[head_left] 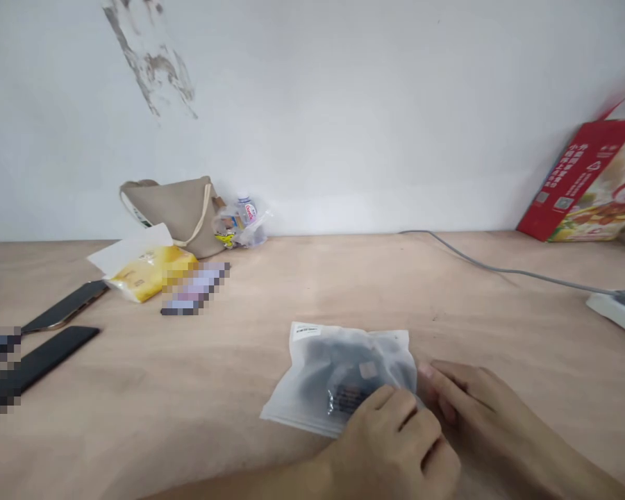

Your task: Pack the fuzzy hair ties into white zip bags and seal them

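Observation:
A frosted plastic zip bag [312, 371] lies on the table in front of me, with a small white label at its upper left corner. Through the cloudy film I make out something dark and a shiny clear packet with dark stripes, their kind unclear. My left hand [401, 441] is closed over the bag's lower right corner, its curled fingers covering that part. At the bag's right edge, my right hand [469, 399] is closed too, thumb and forefinger pinched against the film. The exact grip points are partly hidden behind the left knuckles.
Toward the left lie several phones [65, 305], one of them dark [57, 354], and a yellow tissue pack [153, 271]. A beige bag [180, 208] and a plastic bag with a bottle [244, 219] rest by the wall. At right are a grey cable [500, 269], power strip [612, 312] and red bag [562, 180].

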`<act>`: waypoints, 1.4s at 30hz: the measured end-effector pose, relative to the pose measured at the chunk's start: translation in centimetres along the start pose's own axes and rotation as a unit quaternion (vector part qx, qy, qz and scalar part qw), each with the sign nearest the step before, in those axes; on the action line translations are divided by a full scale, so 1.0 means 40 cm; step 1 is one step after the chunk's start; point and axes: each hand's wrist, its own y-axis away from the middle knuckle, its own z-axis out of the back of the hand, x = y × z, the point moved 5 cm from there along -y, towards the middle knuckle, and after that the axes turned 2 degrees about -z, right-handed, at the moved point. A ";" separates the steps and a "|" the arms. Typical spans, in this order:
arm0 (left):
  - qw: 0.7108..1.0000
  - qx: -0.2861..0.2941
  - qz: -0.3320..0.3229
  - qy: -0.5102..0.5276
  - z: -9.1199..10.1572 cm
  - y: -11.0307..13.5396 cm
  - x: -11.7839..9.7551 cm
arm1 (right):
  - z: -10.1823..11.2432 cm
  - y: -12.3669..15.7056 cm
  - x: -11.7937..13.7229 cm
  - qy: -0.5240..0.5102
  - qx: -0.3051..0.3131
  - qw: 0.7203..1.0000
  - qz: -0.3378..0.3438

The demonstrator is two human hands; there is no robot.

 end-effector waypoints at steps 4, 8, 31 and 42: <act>1.000 0.002 -0.016 -0.002 0.003 -0.004 -0.005 | -0.019 0.047 0.013 0.063 0.059 0.996 0.026; 1.000 -0.004 -0.020 -0.015 0.008 -0.007 -0.006 | -0.025 0.053 0.018 0.087 0.023 0.994 0.056; 0.980 0.170 0.047 -0.095 0.138 0.098 0.131 | 0.026 0.026 -0.023 0.115 0.055 0.992 -0.001; 0.721 0.162 0.642 0.203 0.222 0.246 0.317 | 0.037 -0.018 -0.018 0.101 0.014 0.994 -0.027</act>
